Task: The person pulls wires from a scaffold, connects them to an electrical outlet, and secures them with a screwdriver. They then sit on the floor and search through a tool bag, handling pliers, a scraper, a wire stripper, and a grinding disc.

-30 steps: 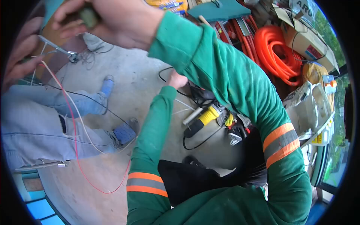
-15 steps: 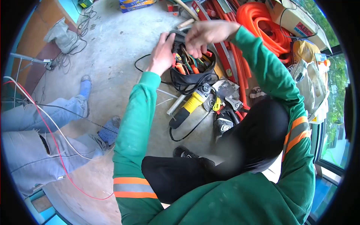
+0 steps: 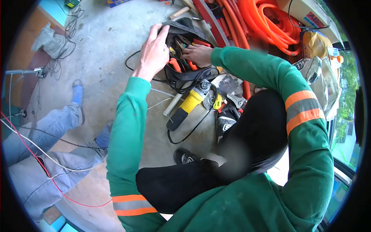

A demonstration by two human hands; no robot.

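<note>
A black tool bag [image 3: 184, 27] lies open on the concrete floor, packed with hand tools. My left hand [image 3: 153, 52] grips its left edge, the fingers curled over the raised flap. Inside the bag, my right hand [image 3: 198, 55] reaches among the tools with its fingers stretched out; the tips are partly hidden. Orange-red tool handles [image 3: 175, 65] stick up between the two hands. Just in front of the bag lies a yellow and black angle grinder [image 3: 190, 103] with its black cord.
Orange hose [image 3: 266, 23] lies coiled at upper right, beside red tubes [image 3: 236, 29] and a red spirit level [image 3: 210, 21]. Slip-joint pliers [image 3: 236, 101] rest near my knee. Another person's jeans-clad legs [image 3: 54, 123] extend in from the left, with red and white wires crossing them.
My right hand has come down from above the bag into the tools. My left hand keeps hold of the bag's edge, and the view has shifted slightly.
</note>
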